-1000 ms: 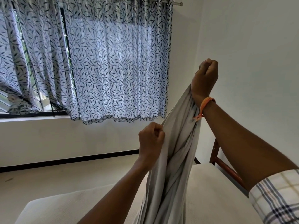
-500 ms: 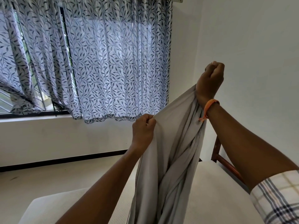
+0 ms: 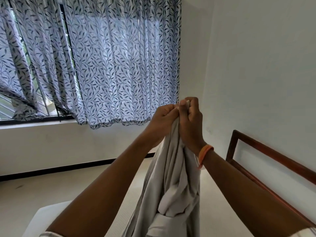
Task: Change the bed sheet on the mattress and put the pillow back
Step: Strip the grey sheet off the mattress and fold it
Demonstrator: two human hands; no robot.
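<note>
Leaf-print curtain (image 3: 106,65) behind, left hand (image 3: 165,119) and right hand (image 3: 190,122) raised together, both gripping grey sheet (image 3: 172,182)

both hands raised together, left hand (image 3: 163,118) and right hand (image 3: 190,124) touching, each gripping the top edge of a grey bed sheet (image 3: 172,185) that hangs bunched and twisted down between the forearms over the bare off-white mattress (image 3: 213,207). orange wristband (image 3: 204,155) on right wrist, wooden bed frame (image 3: 266,151) against white wall (image 3: 259,65) at right. leaf-print curtain (image 3: 111,65) over window (image 3: 44,103) behind, light floor (image 3: 51,187) below it.
</note>
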